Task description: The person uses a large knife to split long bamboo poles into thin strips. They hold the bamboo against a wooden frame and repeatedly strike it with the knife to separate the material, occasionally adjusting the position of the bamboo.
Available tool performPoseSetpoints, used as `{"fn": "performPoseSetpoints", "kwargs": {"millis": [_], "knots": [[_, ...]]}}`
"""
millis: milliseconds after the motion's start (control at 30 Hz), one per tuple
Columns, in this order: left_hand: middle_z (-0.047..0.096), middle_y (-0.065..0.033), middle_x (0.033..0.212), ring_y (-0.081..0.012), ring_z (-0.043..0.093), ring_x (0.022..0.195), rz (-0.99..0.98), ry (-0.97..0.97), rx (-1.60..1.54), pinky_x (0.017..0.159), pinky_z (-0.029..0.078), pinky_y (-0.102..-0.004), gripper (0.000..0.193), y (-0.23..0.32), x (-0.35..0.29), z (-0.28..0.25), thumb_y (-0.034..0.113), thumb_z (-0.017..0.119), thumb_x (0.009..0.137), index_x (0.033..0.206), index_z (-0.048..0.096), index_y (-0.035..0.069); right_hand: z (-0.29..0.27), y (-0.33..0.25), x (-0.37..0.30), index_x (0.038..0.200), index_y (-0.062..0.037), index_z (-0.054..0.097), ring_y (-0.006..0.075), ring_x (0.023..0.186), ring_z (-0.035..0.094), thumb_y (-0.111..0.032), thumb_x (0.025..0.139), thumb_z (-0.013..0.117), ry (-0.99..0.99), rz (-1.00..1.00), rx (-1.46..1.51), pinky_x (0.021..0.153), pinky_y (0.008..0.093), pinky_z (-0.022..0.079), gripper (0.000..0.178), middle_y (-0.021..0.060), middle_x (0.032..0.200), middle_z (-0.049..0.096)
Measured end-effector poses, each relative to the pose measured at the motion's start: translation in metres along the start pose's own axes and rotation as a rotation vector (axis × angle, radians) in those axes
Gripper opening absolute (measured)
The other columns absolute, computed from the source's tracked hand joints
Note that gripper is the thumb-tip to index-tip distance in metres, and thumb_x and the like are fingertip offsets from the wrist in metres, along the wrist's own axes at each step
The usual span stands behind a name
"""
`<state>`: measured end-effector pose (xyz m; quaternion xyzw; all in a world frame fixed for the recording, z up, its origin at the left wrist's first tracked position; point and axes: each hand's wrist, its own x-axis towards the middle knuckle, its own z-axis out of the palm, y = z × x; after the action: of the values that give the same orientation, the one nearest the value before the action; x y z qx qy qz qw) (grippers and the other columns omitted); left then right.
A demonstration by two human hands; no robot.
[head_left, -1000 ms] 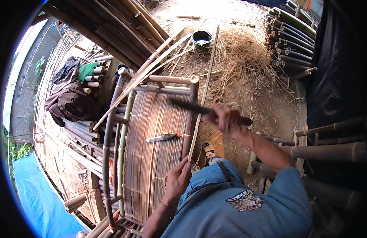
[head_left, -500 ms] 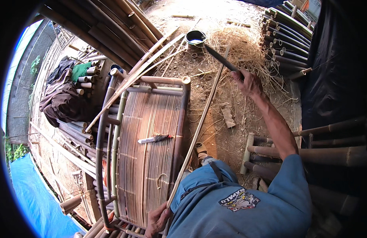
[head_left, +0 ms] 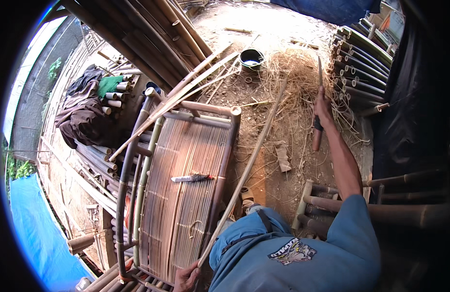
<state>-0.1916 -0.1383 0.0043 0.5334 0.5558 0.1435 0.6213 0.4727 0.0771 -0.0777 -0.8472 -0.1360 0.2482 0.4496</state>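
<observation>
My left hand [head_left: 187, 278], at the lower edge, is closed on the near end of a long, pale bamboo strip [head_left: 254, 158]. The strip slants up and away to the right, past the edge of a bamboo bench. Out to the right, my right hand [head_left: 323, 108] grips a machete [head_left: 317, 138]. Its narrow blade points away from me, and its brown handle end sticks out below the fist. The blade stands apart from the strip. On the slatted seat of the bamboo bench [head_left: 159, 194] lies a small knife [head_left: 191, 178] with a dark wrapped handle.
Split bamboo lengths [head_left: 179, 95] rest across the bench's far corner. A dark bucket [head_left: 252, 59] stands beyond, beside a heap of shavings [head_left: 295, 68]. Bamboo poles [head_left: 361, 63] are stacked at far right. A low bamboo frame [head_left: 303, 204] lies at my right, dark cloth [head_left: 84, 117] at left.
My right hand has swung to the right and nearer, turning the machete from slanting left to nearly straight away. The left hand still holds the strip. The whole view has shifted slightly.
</observation>
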Motion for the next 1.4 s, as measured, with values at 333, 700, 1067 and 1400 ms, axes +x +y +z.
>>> {"fn": "performPoseSetpoints", "kwargs": {"millis": [333,700,1067,1400], "knots": [[0.053,-0.003,0.065,-0.0053,0.048,0.062,0.125,0.154,0.346,0.055,0.041,-0.0229,0.026,0.044,0.025,0.009,0.004,0.056,0.09,0.115,0.064,-0.001,0.043,0.031,-0.049,0.068,-0.0136,0.045,0.0074,0.039,0.033,-0.063,0.097,0.026,-0.117,-1.135,-0.519,0.032,0.0276,0.029,0.06,-0.0039,0.051,0.036],[0.057,-0.0051,0.078,-0.013,0.053,0.064,0.576,0.724,0.408,0.062,0.044,-0.0263,0.022,0.099,0.028,-0.131,0.011,0.049,0.094,0.108,0.059,-0.003,0.077,0.069,-0.047,0.078,-0.0064,0.056,0.0088,0.039,0.045,-0.078,0.077,0.053,-0.499,0.049,-0.084,0.038,0.0265,0.041,0.072,0.0002,0.056,0.05],[0.039,-0.0008,0.072,-0.0065,0.025,0.051,1.4,0.858,-0.519,0.045,0.025,-0.023,0.024,0.219,-0.099,-0.26,0.013,0.051,0.098,0.116,0.053,-0.002,0.218,0.101,-0.223,0.101,-0.0021,0.056,0.0054,0.041,0.044,-0.052,0.087,0.063,-0.948,0.238,0.03,0.037,0.0231,0.041,0.053,0.0102,0.077,0.066],[0.037,0.0072,0.054,-0.0034,0.025,0.039,0.696,1.686,-1.622,0.039,0.023,-0.02,0.015,-0.114,0.051,-0.256,0.022,0.047,0.096,0.087,0.053,0.011,0.307,-0.016,-0.145,0.108,-0.0062,0.058,0.0156,0.061,0.054,-0.06,0.085,0.061,-0.408,-0.072,0.44,0.056,0.025,0.047,0.058,0.0064,0.075,0.056]]}}
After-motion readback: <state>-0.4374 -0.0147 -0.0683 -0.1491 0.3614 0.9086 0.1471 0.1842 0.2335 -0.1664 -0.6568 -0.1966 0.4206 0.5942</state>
